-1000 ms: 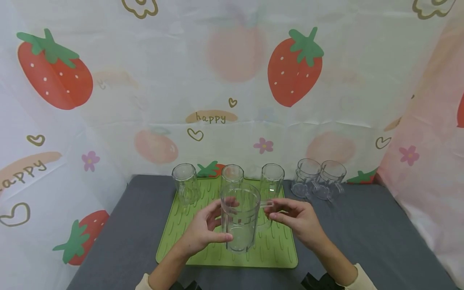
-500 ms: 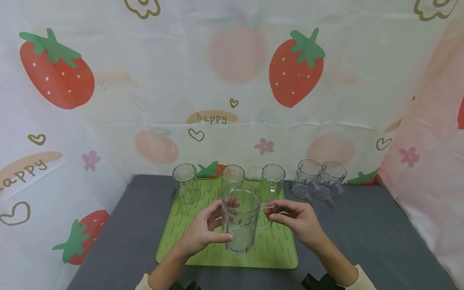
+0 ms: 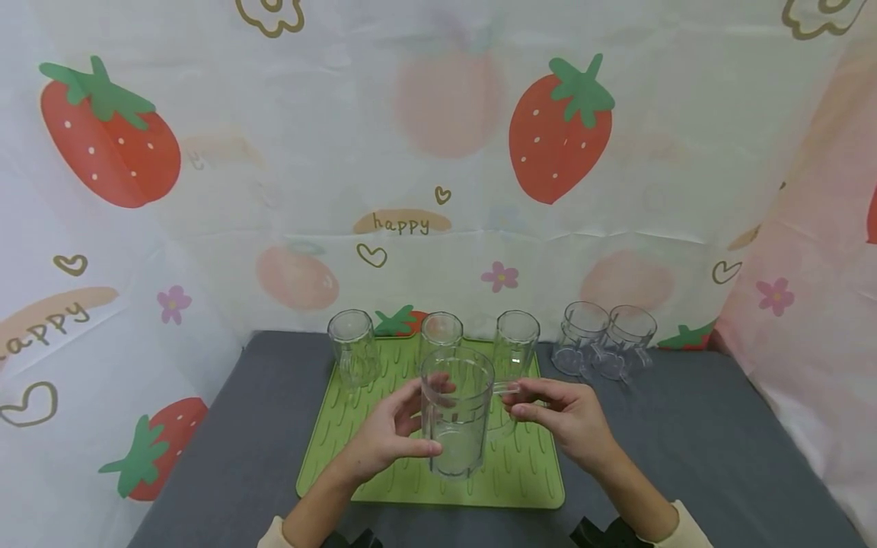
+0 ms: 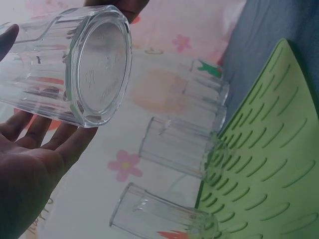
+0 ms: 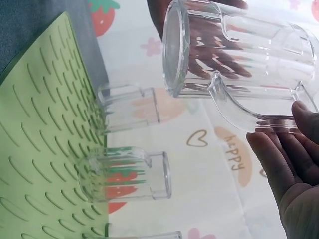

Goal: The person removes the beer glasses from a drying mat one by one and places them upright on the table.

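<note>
A clear mug (image 3: 460, 445) is held upright over the green mat (image 3: 370, 487). My left hand (image 3: 390, 430) grips its body from the left, thumb on the near side and fingers around the back. On the right side, my right hand (image 3: 572, 422) pinches the mug's handle (image 5: 239, 119) between thumb and fingers. The left wrist view shows the mug's round base (image 4: 102, 69) raised off the mat. Through the transparent wall, some fingers of the left hand show.
Along the mat's back edge stand three clear mugs: left (image 3: 355, 354), middle (image 3: 441, 331) and right (image 3: 517, 346). Two more, one (image 3: 578, 342) beside the other (image 3: 623, 346), stand on the grey tablecloth (image 3: 706, 449). A strawberry-print curtain (image 3: 308, 152) hangs behind.
</note>
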`<state>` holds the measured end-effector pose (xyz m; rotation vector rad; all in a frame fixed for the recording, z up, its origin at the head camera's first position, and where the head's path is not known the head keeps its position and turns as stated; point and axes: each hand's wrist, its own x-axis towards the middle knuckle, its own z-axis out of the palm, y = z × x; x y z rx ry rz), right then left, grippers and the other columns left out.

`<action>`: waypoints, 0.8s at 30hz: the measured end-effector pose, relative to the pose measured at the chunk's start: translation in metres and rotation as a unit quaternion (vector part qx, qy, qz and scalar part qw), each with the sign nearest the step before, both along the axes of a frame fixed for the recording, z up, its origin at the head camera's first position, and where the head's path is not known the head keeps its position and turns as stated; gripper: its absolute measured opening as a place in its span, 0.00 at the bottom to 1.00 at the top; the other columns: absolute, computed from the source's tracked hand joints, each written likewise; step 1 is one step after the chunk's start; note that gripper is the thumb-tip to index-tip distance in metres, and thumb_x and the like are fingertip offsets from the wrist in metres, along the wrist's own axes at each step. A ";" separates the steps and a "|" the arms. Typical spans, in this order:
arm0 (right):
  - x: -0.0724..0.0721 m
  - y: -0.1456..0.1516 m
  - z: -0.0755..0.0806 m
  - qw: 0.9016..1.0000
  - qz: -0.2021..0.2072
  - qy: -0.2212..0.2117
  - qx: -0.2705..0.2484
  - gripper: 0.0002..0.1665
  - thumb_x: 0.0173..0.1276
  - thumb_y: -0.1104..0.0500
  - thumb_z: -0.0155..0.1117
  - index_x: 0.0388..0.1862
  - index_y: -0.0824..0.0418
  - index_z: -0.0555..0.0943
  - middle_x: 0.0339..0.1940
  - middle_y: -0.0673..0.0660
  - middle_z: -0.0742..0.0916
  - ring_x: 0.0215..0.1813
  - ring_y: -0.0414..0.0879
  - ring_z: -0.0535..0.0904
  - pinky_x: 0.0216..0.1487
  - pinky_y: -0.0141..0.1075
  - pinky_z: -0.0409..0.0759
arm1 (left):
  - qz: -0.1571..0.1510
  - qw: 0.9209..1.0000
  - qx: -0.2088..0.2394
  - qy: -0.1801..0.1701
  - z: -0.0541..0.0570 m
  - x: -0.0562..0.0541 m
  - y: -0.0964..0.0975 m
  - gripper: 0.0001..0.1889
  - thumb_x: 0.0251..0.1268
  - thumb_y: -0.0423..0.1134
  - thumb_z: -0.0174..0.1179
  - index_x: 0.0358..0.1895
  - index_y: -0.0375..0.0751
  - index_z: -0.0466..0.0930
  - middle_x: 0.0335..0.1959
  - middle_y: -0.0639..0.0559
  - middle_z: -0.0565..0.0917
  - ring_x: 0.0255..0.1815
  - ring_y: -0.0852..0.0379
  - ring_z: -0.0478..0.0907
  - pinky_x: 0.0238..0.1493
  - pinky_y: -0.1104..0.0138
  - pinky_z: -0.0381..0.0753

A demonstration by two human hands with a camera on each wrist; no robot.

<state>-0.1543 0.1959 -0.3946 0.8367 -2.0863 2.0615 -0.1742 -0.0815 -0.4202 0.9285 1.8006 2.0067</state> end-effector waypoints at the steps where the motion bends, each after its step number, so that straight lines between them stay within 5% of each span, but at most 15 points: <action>1: 0.000 0.000 0.000 1.000 -0.005 0.001 0.006 0.21 0.63 0.72 0.64 0.51 0.86 0.75 0.40 0.42 0.89 0.44 0.37 0.87 0.44 0.33 0.86 | -0.001 1.000 0.000 0.000 0.000 0.000 0.000 0.38 0.62 0.32 0.65 0.74 0.38 0.58 0.70 0.34 0.66 0.68 0.53 0.71 0.65 0.73 0.72; 8: -0.001 0.005 0.002 0.999 -0.029 0.014 0.021 0.18 0.62 0.72 0.64 0.49 0.83 0.77 0.39 0.41 0.89 0.42 0.36 0.87 0.41 0.33 0.86 | -0.001 1.000 -0.014 0.015 0.002 -0.002 0.004 0.38 0.62 0.31 0.65 0.74 0.38 0.57 0.71 0.36 0.66 0.72 0.43 0.66 0.67 0.72 0.70; 15: -0.003 0.014 0.007 0.998 -0.047 0.041 0.010 0.17 0.62 0.74 0.64 0.50 0.79 0.80 0.39 0.42 0.90 0.41 0.36 0.87 0.40 0.31 0.86 | 0.007 0.999 -0.030 0.009 -0.001 -0.003 -0.002 0.38 0.64 0.34 0.64 0.75 0.38 0.56 0.72 0.34 0.63 0.67 0.66 0.70 0.65 0.69 0.73; 24: -0.007 0.028 0.015 0.994 -0.096 0.053 0.006 0.18 0.61 0.76 0.63 0.52 0.80 0.79 0.38 0.42 0.90 0.41 0.35 0.88 0.40 0.30 0.86 | 0.024 0.998 -0.048 0.029 -0.005 -0.004 -0.015 0.35 0.63 0.34 0.65 0.73 0.44 0.61 0.69 0.39 0.68 0.67 0.59 0.71 0.66 0.67 0.73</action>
